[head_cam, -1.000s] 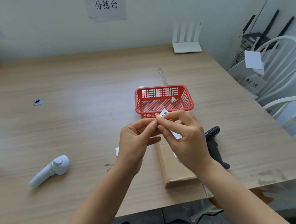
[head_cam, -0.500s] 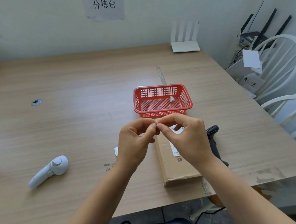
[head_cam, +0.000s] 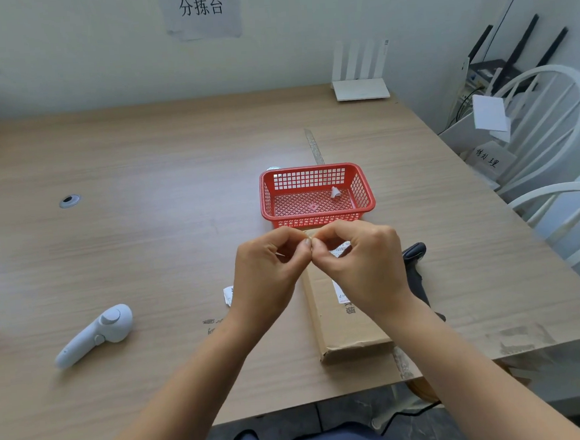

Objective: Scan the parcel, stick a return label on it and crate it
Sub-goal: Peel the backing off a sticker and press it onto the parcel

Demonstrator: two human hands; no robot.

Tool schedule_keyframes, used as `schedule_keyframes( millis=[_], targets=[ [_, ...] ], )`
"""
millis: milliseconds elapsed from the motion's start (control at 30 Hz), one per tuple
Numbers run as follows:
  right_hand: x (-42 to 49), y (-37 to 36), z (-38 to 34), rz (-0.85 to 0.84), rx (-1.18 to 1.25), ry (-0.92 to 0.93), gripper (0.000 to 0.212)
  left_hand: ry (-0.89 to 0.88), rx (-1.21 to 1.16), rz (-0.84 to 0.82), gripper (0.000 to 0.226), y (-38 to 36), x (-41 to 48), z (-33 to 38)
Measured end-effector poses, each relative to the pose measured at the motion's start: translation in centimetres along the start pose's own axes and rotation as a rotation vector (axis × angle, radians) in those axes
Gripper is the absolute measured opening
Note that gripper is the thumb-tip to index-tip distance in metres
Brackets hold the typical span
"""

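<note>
A flat brown cardboard parcel (head_cam: 344,322) lies near the table's front edge, partly under my hands. My left hand (head_cam: 268,273) and my right hand (head_cam: 360,263) meet fingertip to fingertip above its far end, both pinching a small white label (head_cam: 340,250), which the fingers mostly hide. A red mesh crate (head_cam: 316,194) stands just beyond my hands with a small white scrap (head_cam: 334,192) inside. A black handheld scanner (head_cam: 415,269) lies to the right of the parcel, partly behind my right wrist.
A white handheld controller (head_cam: 94,333) lies at the front left. A white paper bit (head_cam: 228,294) sits left of the parcel. A clear ruler (head_cam: 314,146) lies behind the crate, a white router (head_cam: 361,77) at the back. White chairs (head_cam: 551,153) stand to the right.
My hands have dropped slightly and curled tighter together; the label that stuck up between the fingertips is now mostly hidden inside the pinch.
</note>
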State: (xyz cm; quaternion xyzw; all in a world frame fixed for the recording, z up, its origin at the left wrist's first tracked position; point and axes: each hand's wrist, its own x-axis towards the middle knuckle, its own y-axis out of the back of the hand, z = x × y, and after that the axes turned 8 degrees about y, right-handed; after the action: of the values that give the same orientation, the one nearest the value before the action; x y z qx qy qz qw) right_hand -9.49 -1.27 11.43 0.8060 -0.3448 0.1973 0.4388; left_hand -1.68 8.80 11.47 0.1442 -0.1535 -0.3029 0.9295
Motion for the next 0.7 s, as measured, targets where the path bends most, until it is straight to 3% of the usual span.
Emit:
schedule_keyframes(
  millis=[233, 467, 700],
  targets=[
    [-0.1, -0.2, 0.1, 0.016, 0.031, -0.035, 0.014, 0.007, -0.009, -0.039, 0.018, 0.0, 0.1, -0.2],
    [-0.1, 0.2, 0.0, -0.014, 0.18, -0.15, 0.012, 0.021, -0.053, -0.105, 0.032, 0.2, 0.1, -0.3],
    [0.1, 1.2, -0.4, -0.126, 0.255, -0.182, 0.008, -0.003, -0.062, -0.087, 0.031, 0.7, -0.1, -0.1]
  ],
)
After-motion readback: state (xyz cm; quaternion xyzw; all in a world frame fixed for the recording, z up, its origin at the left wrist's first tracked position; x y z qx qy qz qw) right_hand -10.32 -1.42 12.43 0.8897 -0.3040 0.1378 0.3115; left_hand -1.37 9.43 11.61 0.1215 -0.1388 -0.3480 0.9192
